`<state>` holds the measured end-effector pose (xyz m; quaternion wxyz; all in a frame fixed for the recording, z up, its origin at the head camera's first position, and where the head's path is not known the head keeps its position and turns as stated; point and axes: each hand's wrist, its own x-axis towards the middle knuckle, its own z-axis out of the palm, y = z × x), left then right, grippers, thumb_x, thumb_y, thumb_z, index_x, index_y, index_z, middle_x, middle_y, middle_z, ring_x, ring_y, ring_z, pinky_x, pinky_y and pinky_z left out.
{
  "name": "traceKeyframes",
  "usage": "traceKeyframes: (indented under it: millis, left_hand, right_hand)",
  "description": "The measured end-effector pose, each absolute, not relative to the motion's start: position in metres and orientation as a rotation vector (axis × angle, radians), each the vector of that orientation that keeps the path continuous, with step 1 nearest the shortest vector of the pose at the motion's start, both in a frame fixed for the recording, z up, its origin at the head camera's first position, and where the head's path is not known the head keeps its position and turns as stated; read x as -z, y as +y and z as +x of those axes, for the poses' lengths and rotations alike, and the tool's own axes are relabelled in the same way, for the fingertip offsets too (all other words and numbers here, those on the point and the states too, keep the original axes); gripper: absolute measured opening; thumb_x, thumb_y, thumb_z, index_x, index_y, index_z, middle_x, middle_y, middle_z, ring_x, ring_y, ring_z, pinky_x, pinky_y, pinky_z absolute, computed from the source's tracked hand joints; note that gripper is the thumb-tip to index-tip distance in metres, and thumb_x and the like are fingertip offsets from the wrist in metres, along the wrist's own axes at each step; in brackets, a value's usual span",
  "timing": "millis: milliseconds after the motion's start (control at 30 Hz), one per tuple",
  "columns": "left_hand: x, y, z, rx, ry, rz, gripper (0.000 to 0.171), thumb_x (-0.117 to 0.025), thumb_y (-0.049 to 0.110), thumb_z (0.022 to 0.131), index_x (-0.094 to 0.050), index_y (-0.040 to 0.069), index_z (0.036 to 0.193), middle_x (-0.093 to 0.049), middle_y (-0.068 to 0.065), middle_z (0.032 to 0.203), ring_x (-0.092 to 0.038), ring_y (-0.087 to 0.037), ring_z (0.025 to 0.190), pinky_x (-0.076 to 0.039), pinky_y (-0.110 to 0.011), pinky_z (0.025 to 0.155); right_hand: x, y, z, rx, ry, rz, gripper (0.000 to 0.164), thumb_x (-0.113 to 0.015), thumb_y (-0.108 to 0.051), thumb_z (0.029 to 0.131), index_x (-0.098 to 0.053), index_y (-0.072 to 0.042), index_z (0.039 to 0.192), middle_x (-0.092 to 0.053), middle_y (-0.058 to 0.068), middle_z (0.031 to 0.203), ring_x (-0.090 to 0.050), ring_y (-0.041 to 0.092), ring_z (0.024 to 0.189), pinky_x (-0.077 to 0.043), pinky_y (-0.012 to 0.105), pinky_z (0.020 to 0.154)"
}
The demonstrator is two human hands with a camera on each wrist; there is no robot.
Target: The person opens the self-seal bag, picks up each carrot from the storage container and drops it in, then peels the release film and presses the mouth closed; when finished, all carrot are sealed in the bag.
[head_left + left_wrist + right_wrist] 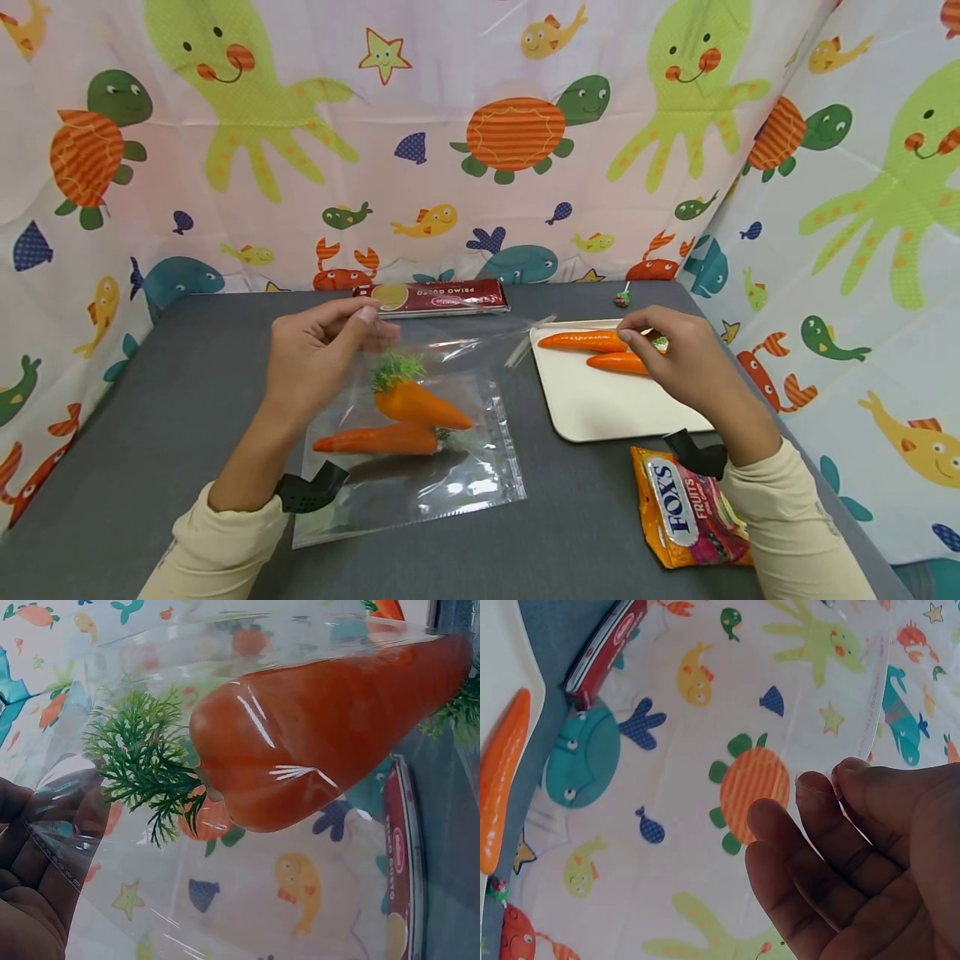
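Observation:
A clear plastic bag (465,479) with two toy carrots inside lies on the grey table. One carrot (420,404) has a bushy green top; the other carrot (375,440) lies in front of it. At the bag's upper left, my left hand (311,358) pinches its mouth edge between thumb and fingers, lifting the film. My right hand (678,354), above the tray, pinches thin clear film with faint print along its edge between thumb and index finger (817,791). Beneath that hand, two more carrots (581,341) lie on the cream tray (600,408), their tops partly hidden.
Behind the bag lies a dark red packet (450,297). A small wrapped lollipop (622,297) lies at the back right. An orange FOX'S candy bag (686,512) is in front of the tray, partly under my right forearm. A sea-animal curtain (420,100) borders the table.

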<state>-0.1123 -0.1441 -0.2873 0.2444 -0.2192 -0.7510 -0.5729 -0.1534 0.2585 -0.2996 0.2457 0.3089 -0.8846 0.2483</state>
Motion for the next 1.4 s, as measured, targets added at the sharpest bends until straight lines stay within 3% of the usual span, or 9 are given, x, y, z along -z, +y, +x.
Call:
traceKeyframes:
  millis: [167,733,900,1000,1100,1400]
  left_hand:
    - [0.286,-0.146,-0.111,1.571,-2.063,-0.574,0.020,-0.059,0.005,0.097,-0.069,-0.004,0.112,-0.074,-0.013,0.088,-0.072,-0.016,0.078,-0.056,-0.026,0.075]
    - [0.285,-0.147,-0.113,1.639,-2.023,-0.610,0.020,-0.059,0.002,0.097,-0.068,-0.007,0.112,-0.073,-0.017,0.087,-0.073,-0.019,0.077,-0.056,-0.028,0.076]
    - [0.282,-0.149,-0.110,1.656,-1.984,-0.558,0.019,-0.059,0.002,0.096,-0.070,-0.005,0.110,-0.072,-0.017,0.087,-0.073,-0.020,0.076,-0.056,-0.029,0.076]
    - [0.279,-0.151,-0.109,1.672,-1.969,-0.542,0.018,-0.060,0.002,0.096,-0.071,-0.004,0.109,-0.072,-0.017,0.086,-0.073,-0.021,0.076,-0.056,-0.030,0.075]
    - [0.279,-0.152,-0.109,1.677,-1.983,-0.560,0.018,-0.060,0.002,0.096,-0.070,-0.006,0.109,-0.072,-0.017,0.086,-0.073,-0.021,0.077,-0.056,-0.030,0.076]
    - [0.283,-0.152,-0.113,1.663,-2.011,-0.617,0.020,-0.058,0.002,0.097,-0.068,-0.007,0.112,-0.072,-0.017,0.087,-0.073,-0.020,0.077,-0.055,-0.028,0.077]
  right_hand:
    - [0.299,0.269,-0.149,-0.670,-2.441,0.773,0.013,-0.073,0.001,0.085,-0.070,-0.006,0.094,-0.068,0.000,0.086,-0.061,0.015,0.075,-0.048,0.018,0.066]
    - [0.329,0.298,-0.142,-0.668,-2.505,0.596,0.009,-0.073,0.000,0.086,-0.070,-0.003,0.094,-0.070,0.004,0.084,-0.061,0.019,0.072,-0.046,0.013,0.067]
    - [0.334,0.305,-0.138,-0.655,-2.533,0.537,0.010,-0.073,-0.001,0.086,-0.070,-0.003,0.095,-0.068,0.003,0.080,-0.061,0.021,0.072,-0.050,0.023,0.063]
    - [0.341,0.307,-0.136,-0.665,-2.528,0.535,0.011,-0.074,0.000,0.084,-0.070,-0.003,0.094,-0.068,0.002,0.079,-0.061,0.020,0.071,-0.051,0.023,0.062]
    - [0.350,0.304,-0.136,-0.697,-2.518,0.590,0.011,-0.074,0.002,0.083,-0.071,-0.004,0.092,-0.068,0.000,0.081,-0.059,0.014,0.070,-0.051,0.019,0.064]
    - [0.368,0.282,-0.127,-0.792,-2.617,0.838,0.014,-0.074,0.000,0.084,-0.070,-0.012,0.090,-0.063,-0.011,0.083,-0.055,0.005,0.071,-0.056,0.033,0.065]
